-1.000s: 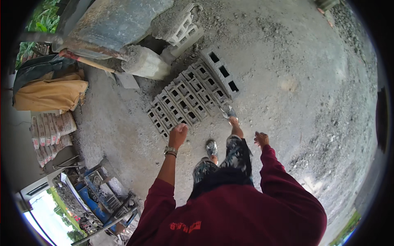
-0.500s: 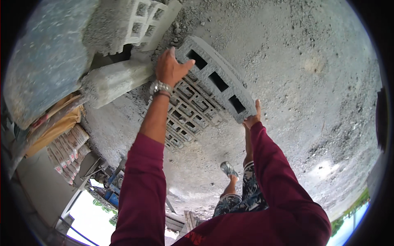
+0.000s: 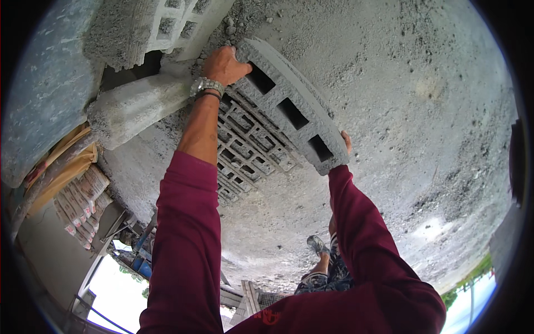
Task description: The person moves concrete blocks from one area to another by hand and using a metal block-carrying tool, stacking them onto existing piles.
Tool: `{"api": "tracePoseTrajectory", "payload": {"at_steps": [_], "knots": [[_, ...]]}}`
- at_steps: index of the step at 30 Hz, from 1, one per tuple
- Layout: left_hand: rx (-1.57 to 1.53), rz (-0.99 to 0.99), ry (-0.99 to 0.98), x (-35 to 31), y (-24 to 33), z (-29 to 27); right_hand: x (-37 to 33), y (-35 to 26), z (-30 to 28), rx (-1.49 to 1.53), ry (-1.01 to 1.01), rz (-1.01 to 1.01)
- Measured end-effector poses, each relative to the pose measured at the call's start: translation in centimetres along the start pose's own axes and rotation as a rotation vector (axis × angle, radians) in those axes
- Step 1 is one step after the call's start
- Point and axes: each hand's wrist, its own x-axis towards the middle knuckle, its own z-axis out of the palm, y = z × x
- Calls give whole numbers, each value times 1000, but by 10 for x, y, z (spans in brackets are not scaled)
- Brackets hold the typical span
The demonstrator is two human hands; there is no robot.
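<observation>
A grey hollow concrete block (image 3: 277, 96) with three rectangular holes facing me is held slantwise in both hands. At its far left end, my left hand (image 3: 225, 67) grips the end, with the thumb by the first hole and a watch on the wrist. My right hand (image 3: 346, 142) holds the near right end; mostly hidden behind the block, it shows only fingertips at the edge. Beneath and to the left, rows of similar hollow blocks (image 3: 248, 143) stand close together on the ground, partly covered by the held block and my left forearm.
Left of the rows lies a rough concrete beam-like piece (image 3: 136, 103), beside a large grey curved surface (image 3: 41, 83). More hollow blocks (image 3: 177, 28) stand at the upper left. Stacked paper sacks (image 3: 83, 209) sit at the lower left. Gravelly ground (image 3: 411, 145) spreads to the right.
The held block appears slightly larger and has shifted a little left at its far end. My left hand has closed more firmly at that end, its thumb now by the hole.
</observation>
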Motion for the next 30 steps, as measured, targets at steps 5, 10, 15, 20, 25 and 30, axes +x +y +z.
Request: {"api": "tracePoseTrajectory", "payload": {"at_steps": [5, 10, 15, 20, 25, 30], "knots": [[17, -70, 201, -101, -19, -6, -49, 10, 62, -26, -79, 98], [-320, -312, 163, -257, -38, -6, -128, -46, 77, -423, -17, 152], [-612, -661, 331, -506, -82, 102, -243, -8, 117, -662, 53, 559], [-917, -1139, 267, -747, -60, 153, -324, 39, 95, -897, 18, 674], [-1215, -1444, 468, -973, -28, 244, -411, 174, 59, -1251, -132, 774], [-1398, -1699, 623, -1156, -3, 328, -507, 332, 4, -1638, -324, 914]]}}
